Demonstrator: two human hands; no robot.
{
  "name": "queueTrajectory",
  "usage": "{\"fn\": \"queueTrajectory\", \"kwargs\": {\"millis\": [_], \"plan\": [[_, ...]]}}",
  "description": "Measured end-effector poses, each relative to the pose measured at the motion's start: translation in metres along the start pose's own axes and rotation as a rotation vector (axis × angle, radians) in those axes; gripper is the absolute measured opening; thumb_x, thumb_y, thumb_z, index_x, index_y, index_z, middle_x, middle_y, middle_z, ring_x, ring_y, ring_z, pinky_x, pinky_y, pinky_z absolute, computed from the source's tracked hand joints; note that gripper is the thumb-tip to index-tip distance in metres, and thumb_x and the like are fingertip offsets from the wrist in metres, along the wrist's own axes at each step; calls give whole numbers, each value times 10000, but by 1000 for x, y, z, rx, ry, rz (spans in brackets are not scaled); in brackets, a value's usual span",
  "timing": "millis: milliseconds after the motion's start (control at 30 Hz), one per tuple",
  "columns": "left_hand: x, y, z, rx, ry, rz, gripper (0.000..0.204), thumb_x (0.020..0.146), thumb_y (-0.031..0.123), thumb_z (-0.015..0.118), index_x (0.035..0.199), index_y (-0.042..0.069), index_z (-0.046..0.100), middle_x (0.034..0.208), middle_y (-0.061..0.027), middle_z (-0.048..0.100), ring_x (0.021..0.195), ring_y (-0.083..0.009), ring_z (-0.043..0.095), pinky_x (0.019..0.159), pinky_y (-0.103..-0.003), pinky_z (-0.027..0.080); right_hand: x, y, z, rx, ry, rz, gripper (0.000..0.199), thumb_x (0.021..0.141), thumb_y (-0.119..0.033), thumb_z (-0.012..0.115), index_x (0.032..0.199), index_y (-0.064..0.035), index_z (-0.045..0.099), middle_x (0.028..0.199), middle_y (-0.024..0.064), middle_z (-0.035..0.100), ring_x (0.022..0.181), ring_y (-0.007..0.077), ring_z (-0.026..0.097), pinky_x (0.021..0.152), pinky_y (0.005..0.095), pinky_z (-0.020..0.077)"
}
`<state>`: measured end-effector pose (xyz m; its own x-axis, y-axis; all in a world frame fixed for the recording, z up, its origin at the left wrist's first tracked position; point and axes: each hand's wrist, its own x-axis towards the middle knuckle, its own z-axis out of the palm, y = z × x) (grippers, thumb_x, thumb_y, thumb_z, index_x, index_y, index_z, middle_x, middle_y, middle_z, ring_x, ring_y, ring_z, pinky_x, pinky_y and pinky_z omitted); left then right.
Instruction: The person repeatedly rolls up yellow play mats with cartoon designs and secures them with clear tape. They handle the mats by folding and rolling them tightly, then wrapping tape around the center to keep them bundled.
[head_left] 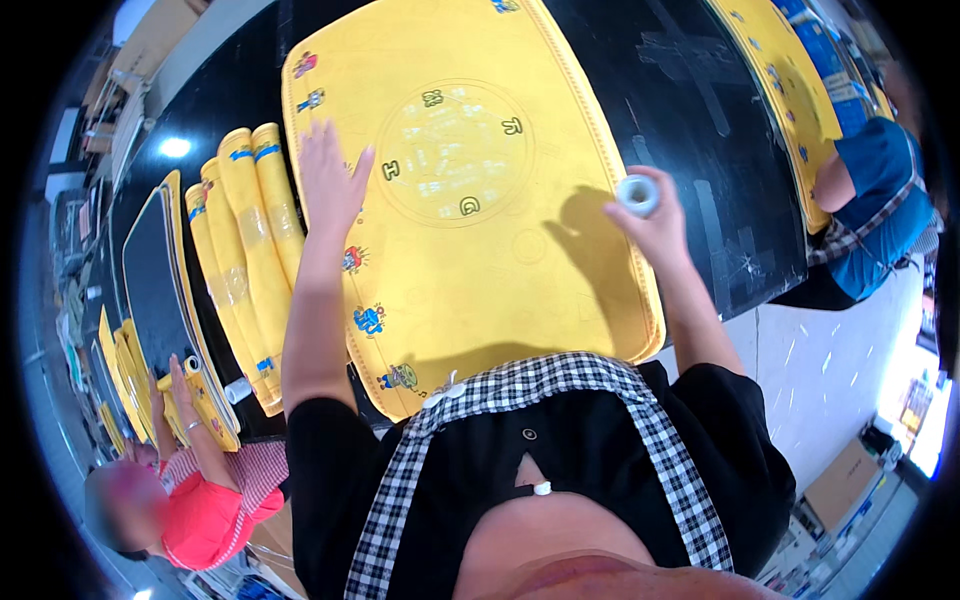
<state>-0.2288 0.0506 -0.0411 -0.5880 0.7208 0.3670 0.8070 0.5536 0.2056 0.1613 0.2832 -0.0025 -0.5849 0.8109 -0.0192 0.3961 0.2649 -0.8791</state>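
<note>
Black glossy worktop (690, 110), workshop floor beyond: one large yellow printed mat (470, 200) lies spread flat before the person.

Left hand (330, 180), fingers spread wide, presses flat on the mat's left part; right hand (655, 225) is closed around one small white roll of tape (637, 194), raised over the mat's right edge. Mat appears unrolled and untaped, so rolling and taping seem left. Four rolled yellow mats (245, 230), wrapped with clear tape, lie just left of it. One more yellow mat (775, 90) lies at far right, by a co-worker's blue sleeve (875, 165); a second co-worker in red (210, 510) works at lower left.
</note>
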Motion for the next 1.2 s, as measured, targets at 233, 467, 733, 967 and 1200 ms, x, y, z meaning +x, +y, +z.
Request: {"fn": "queueTrajectory", "kwargs": {"millis": [233,467,733,967,1200], "plan": [[-20,278,80,-743,-641,352,710,912,349,685,1480,4,438,1567,-227,387,1487,-360,318,1228,-445,262,-29,80,-113,21,505,213,537,812,-86,833,1284,-76,577,1129,52,597,1016,152,612,876,288,524],[-63,291,51,-732,-636,498,755,950,428,660,1544,61,372,1572,-186,397,1487,-332,328,1224,-469,263,-32,151,-140,-299,593,178,603,756,-191,884,1296,-71,642,1210,121,653,1081,249,646,958,359,506],[98,80,85,31,-158,-311,868,967,598,525,1468,-104,421,1562,-304,372,1490,-396,317,1243,-439,218,-40,149,-105,-499,465,159,790,807,-227,836,1476,-58,452,1437,207,502,1355,371,472,1129,425,390],[-140,388,77,-561,-941,1020,519,929,341,633,1387,109,553,1462,-148,517,1400,-308,437,1179,-466,331,-107,131,-146,-679,552,-57,639,841,-212,808,1394,-48,532,1364,174,550,1313,356,466,1103,453,364],[-139,292,41,-620,-339,604,663,916,452,634,1421,40,509,1460,-210,515,1356,-358,470,1127,-478,372,-144,146,-158,-501,434,-160,322,875,-83,732,1185,-36,660,1183,137,655,1137,310,597,1018,404,445]]}}
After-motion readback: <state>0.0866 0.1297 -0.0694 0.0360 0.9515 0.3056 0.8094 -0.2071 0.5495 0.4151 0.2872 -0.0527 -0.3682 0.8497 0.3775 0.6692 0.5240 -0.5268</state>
